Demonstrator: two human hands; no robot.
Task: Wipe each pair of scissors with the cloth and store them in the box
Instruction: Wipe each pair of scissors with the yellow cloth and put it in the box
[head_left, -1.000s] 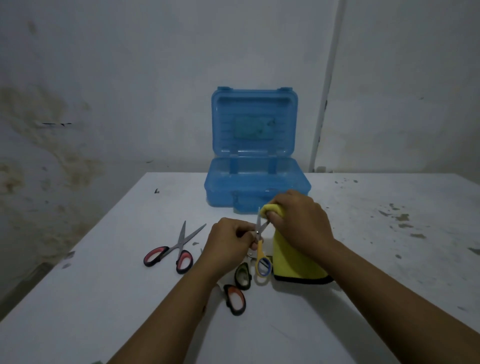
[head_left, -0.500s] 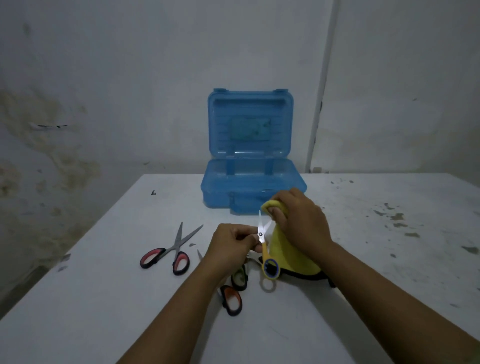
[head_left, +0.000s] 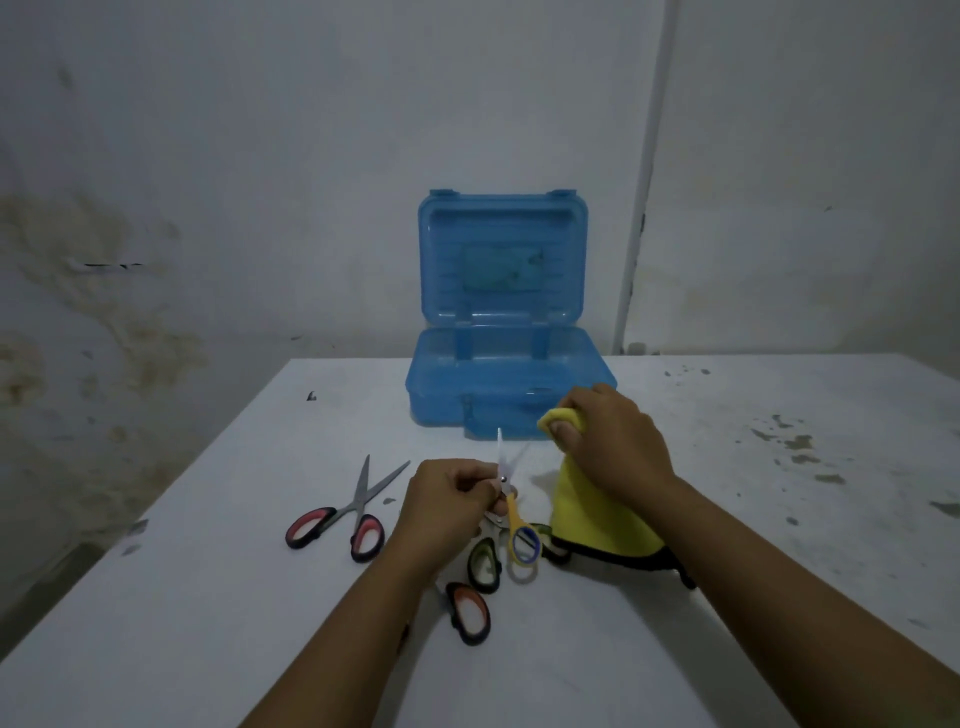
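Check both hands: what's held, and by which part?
Left hand: yellow-handled scissors, near the pivot. Right hand: yellow cloth, bunched top end.

My left hand (head_left: 447, 499) pinches the small yellow-handled scissors (head_left: 511, 506), blades open and pointing up. My right hand (head_left: 608, 441) grips the yellow cloth (head_left: 597, 519), apart from the blades. The open blue box (head_left: 504, 384) stands behind. Red-handled scissors (head_left: 345, 512) lie open on the table (head_left: 208, 597); 2 more pairs lie under my wrist.

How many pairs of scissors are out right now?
4 at least: yellow-handled scissors in the left hand; red-handled scissors lying left; green-handled and orange-handled pairs partly hidden under that arm. The blue box interior isn't fully visible.
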